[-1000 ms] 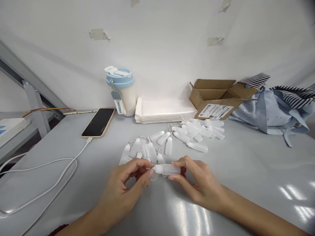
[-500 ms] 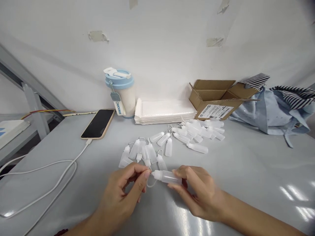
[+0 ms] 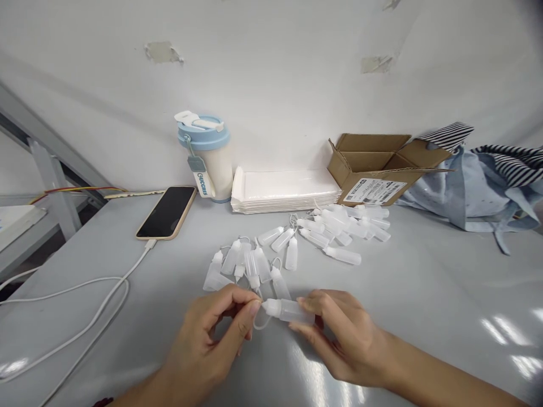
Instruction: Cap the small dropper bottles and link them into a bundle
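My right hand point(image 3: 339, 333) grips a translucent plastic squeeze bottle point(image 3: 288, 310) by its base, between thumb and fingers. The bottle lies level, its tapered nozzle pointing left. At the nozzle tip, my left hand point(image 3: 220, 333) is closed in a pinch of thumb and forefinger; the tiny part in that pinch is hidden. A thin white loop point(image 3: 262, 323) curves below the nozzle, beside the left fingertips. Just beyond my hands lies a loose group of similar small bottles point(image 3: 231, 257), several with thin loops at their tops.
More bottles are heaped point(image 3: 339, 223) behind. Along the wall stand a tumbler point(image 3: 218, 172) with a blue lid, a stack of white padded envelopes point(image 3: 284, 189), an open cardboard box point(image 3: 365, 181) and a blue cloth bag point(image 3: 462, 192). A phone point(image 3: 167, 212) with its charging cable point(image 3: 114, 299) lies left.
The view has shifted slightly. Both hands keep their holds, and the bottle's nozzle tip is now closer to the left fingertips.
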`<state>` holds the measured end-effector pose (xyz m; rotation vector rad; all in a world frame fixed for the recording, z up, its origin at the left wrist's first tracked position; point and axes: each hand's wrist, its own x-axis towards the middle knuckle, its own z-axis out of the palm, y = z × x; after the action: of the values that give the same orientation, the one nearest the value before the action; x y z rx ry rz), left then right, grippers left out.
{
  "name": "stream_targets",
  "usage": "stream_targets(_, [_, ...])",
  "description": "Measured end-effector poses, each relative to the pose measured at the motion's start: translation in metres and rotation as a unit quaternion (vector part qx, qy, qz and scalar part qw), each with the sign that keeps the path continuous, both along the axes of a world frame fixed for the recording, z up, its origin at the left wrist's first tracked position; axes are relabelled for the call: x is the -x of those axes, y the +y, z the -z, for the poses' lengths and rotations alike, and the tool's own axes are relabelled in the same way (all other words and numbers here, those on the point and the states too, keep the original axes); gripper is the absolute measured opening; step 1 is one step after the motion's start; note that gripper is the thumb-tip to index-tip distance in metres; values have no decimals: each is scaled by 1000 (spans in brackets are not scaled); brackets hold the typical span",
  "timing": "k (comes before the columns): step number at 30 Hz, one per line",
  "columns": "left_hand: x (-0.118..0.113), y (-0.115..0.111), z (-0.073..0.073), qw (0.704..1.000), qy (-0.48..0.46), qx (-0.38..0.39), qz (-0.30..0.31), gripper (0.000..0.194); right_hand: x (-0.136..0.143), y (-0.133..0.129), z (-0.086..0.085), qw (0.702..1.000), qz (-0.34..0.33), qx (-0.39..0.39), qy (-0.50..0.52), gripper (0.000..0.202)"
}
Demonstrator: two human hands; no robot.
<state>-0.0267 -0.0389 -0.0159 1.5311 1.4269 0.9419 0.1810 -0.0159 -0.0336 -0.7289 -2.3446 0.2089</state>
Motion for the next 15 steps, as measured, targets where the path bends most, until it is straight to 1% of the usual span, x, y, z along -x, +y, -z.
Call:
stream_targets(3, [1, 1, 1, 999, -26, 15, 25, 21, -1, 2, -1, 1000, 1, 16, 6, 5])
stream_targets(5, [0, 0, 0, 997, -54, 38, 29, 18, -2, 3, -2, 1000, 7, 19, 9, 5])
stream_targets(10, [-5, -2, -3, 991, -95, 93, -19, 12, -4, 3, -4, 1000, 18, -1, 5, 8])
stream_targets(12, [-4, 0, -3, 991, -90, 103, -4, 14, -4, 3, -4, 1000, 20, -6, 2, 8])
stream_targets(15, [2, 5, -3, 993, -59, 100, 34, 19, -4, 6, -6, 999, 30, -16, -3, 10])
